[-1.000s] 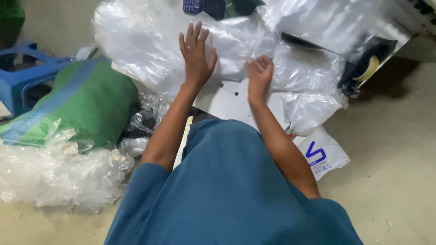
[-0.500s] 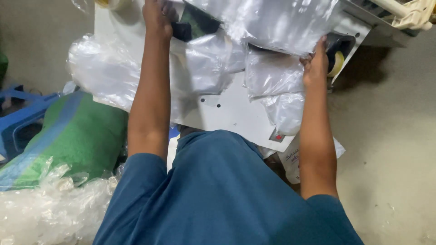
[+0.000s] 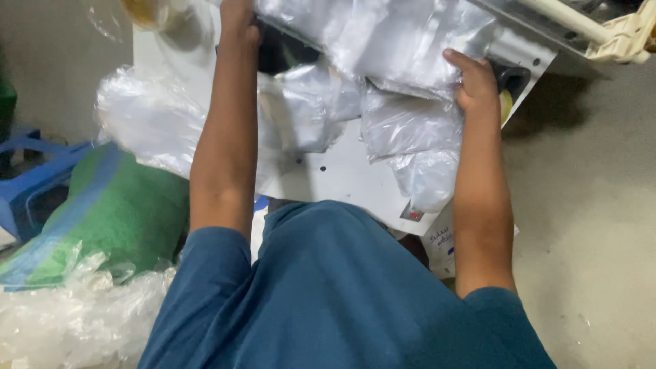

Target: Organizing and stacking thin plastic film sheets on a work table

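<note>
Clear plastic wrap (image 3: 403, 34) over white panel (image 3: 342, 178): unwrapping step, by look. Left hand (image 3: 237, 15) clamped on wrap's far-left edge; right hand (image 3: 475, 82) clamped on right edge. Next calls for steady pull w/ both. Green sack (image 3: 116, 212) left of panel.

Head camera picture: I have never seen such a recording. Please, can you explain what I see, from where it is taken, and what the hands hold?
The picture comes from a camera worn on a person's head, looking down past a blue shirt at both bare arms. There is no machine. The left hand reaches to the top edge and the right hand grips the right side of a bundle of clear plastic bags. More plastic bags hang under it, over a white flat panel. On the floor at the left lie a green and blue sack, crumpled clear plastic and a blue stool.
</note>
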